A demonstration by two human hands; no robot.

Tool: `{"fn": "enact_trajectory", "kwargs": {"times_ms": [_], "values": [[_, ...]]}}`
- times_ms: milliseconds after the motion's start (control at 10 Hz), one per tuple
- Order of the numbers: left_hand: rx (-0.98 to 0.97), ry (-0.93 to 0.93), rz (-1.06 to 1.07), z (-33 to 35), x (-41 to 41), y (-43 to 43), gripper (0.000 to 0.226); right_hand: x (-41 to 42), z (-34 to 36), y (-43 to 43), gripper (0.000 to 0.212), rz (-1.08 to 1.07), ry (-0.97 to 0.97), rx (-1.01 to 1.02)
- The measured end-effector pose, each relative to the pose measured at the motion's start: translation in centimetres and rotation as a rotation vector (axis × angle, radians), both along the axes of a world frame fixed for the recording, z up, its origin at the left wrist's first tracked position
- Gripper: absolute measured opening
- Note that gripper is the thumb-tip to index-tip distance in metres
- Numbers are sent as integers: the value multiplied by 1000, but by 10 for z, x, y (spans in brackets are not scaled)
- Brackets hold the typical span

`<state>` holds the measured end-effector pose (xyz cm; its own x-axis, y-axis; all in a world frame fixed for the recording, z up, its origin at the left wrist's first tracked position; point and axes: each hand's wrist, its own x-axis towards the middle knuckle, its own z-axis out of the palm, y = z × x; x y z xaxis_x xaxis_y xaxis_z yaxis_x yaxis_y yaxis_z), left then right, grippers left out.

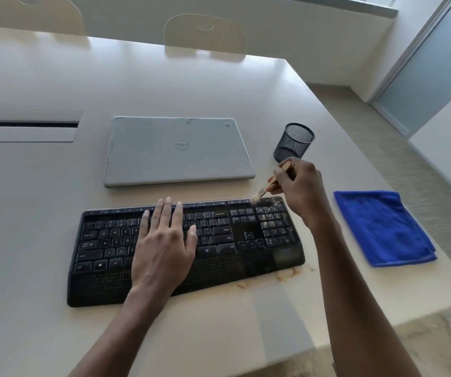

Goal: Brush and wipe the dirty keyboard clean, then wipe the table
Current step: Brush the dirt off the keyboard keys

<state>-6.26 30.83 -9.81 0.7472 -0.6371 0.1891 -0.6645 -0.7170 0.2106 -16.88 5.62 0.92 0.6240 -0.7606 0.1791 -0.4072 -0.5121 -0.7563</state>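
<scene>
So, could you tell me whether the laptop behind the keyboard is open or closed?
Closed: the laptop lies flat on the table, its lid with the logo facing up.

The black full-size plastic keyboard [219, 248] carries white legends on its keys, a grid of fine pale dots across its palm rest, and tan specks of grit [269, 221] scattered over the number pad. The small brush with a pale wooden handle [257, 197] has light, off-white bristles. The royal-blue folded microfibre cloth [382, 227] is plain, without print. The cream matte table [56, 200] shows brownish-orange smears [287, 274] by the keyboard's near right corner. The silver-grey closed slim laptop [178, 151] has faint dark speckling and a round grey logo. The black round wire-mesh pen cup [293, 142] shows a fine lattice weave. The beige floor [409, 172] is thinly streaked.
</scene>
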Motion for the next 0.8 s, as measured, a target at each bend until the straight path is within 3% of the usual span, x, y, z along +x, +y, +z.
{"fn": "enact_trajectory", "kwargs": {"times_ms": [200,400,600,700,800], "values": [[-13,-3,8,-2,0,0,71,-11,-4,-15,13,-58,76,-74],[-31,2,11,-3,-1,0,70,0,4,-4,13,79,-37,-3],[-37,-6,17,-4,0,0,70,-12,-3,-24,15,-39,85,-107],[-32,-9,23,-4,-1,-1,70,-15,2,-32,17,-111,80,-144],[-32,-11,22,-4,-1,-2,70,-6,5,-25,17,-47,9,-70]]}}
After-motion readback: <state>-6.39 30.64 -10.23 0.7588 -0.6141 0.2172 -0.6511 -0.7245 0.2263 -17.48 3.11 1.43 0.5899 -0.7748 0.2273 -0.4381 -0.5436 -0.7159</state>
